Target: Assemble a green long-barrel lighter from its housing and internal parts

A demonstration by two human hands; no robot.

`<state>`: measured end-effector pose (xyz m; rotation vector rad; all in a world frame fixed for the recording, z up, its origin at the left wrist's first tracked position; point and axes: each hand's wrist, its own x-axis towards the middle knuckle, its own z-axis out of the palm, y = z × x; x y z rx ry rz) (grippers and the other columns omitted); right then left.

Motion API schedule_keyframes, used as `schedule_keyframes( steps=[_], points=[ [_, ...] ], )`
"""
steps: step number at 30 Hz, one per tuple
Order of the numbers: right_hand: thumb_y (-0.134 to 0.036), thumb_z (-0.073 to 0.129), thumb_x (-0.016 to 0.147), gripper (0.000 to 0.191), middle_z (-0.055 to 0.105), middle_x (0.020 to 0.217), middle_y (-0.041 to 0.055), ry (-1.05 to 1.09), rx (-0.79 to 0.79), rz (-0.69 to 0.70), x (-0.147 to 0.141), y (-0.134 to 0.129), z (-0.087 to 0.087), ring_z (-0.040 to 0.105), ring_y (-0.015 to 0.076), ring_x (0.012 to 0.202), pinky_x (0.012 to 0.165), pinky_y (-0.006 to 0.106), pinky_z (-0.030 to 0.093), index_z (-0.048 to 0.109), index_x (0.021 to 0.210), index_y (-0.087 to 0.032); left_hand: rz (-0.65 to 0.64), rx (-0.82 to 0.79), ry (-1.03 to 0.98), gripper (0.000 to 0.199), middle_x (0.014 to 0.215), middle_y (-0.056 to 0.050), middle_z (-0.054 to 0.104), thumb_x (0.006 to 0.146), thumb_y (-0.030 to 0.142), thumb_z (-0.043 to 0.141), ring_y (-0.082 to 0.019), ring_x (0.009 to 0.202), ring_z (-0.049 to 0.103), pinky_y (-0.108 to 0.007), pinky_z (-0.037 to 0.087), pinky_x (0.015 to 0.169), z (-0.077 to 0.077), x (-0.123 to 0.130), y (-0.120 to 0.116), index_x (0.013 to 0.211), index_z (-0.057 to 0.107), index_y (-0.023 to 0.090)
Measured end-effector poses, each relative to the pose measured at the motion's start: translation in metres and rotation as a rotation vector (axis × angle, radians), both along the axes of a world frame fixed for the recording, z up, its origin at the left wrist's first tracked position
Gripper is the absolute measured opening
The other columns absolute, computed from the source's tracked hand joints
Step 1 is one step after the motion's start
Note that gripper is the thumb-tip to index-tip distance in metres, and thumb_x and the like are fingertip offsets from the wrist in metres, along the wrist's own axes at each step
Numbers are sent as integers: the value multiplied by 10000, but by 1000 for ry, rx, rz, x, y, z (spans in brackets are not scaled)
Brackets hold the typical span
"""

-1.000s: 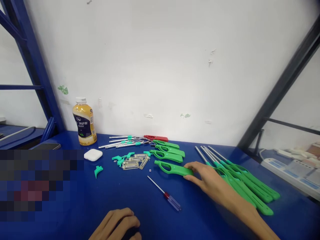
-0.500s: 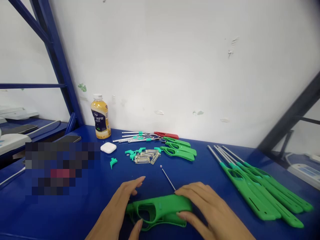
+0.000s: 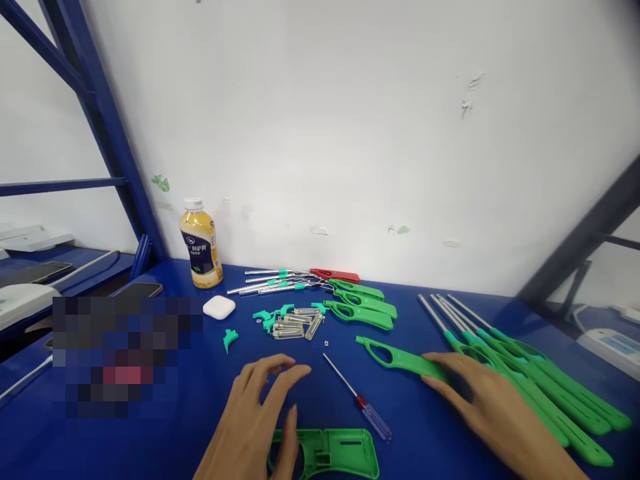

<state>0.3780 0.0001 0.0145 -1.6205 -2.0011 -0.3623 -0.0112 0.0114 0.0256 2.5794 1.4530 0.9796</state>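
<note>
Spreading its fingers loosely, the left hand point(image 3: 253, 417) stood at a hollow green plastic handle shell point(image 3: 353, 453) on the blue tabletop point(image 3: 195, 400), contact unclear. Rightward lay a clear-handled, steel-shafted screwdriver point(image 3: 361, 401); beyond it, the right hand point(image 3: 480, 393) pinched the end of a slim green plastic shell point(image 3: 410, 362), left of silver-tubed green plastic handles point(image 3: 565, 390).

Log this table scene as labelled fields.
left hand: open, over the hollow-side-up green lighter shell; contact unclear
right hand: grips one end of the smooth-side-up green lighter shell
tool: screwdriver, lying between the hands
small parts: teal triggers, clear fuel tanks
right side: green lighters with metal barrels
back left: upright drink bottle, white earbud case
</note>
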Motion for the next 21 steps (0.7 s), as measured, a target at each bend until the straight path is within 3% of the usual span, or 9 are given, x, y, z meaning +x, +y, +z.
schedule_keyframes(
  steps=[3,5,7,11,15,21],
  points=[
    [-681,567,1054,510,845,1131,96,-26,-3,9,-10,8,3,833,329,966,791,510,699,774,1250,-257,15,-40,127,370,1344,-93,682,1083,145,420,-249,1217,679,-414,621,1005,17,12,28,1320,676,268],
    [-598,604,1074,458,804,1225,110,-43,-9,47,-29,20,13,793,304,1081,910,527,666,719,1338,-242,100,-92,207,233,1261,-83,711,1088,203,573,-248,1099,709,-469,623,965,28,22,57,1288,692,219],
    [-435,659,1086,319,753,1279,89,-64,-31,118,-53,37,25,748,238,1125,991,484,624,704,1313,-217,173,-137,282,310,1289,-92,711,1060,375,714,-246,1102,725,-463,634,949,40,32,92,1299,684,180],
    [-399,701,1059,318,708,1342,93,-117,-32,249,-92,72,37,722,236,1124,976,474,619,690,1314,-209,217,-154,386,376,1381,-110,683,1057,393,718,-271,1176,713,-489,628,985,59,42,153,1368,660,189],
    [-407,701,1058,338,700,1353,96,-125,19,257,-90,88,28,720,237,1121,965,470,623,681,1332,-210,189,-144,464,383,1393,-113,677,1059,395,717,-271,1179,711,-492,627,989,59,38,186,1377,657,190],
    [-410,701,1057,348,696,1362,98,-107,47,221,-63,93,18,718,240,1128,965,471,623,677,1341,-211,179,-146,545,390,1395,-114,676,1056,395,719,-275,1185,710,-498,625,993,45,33,208,1380,655,187]
  ],
)
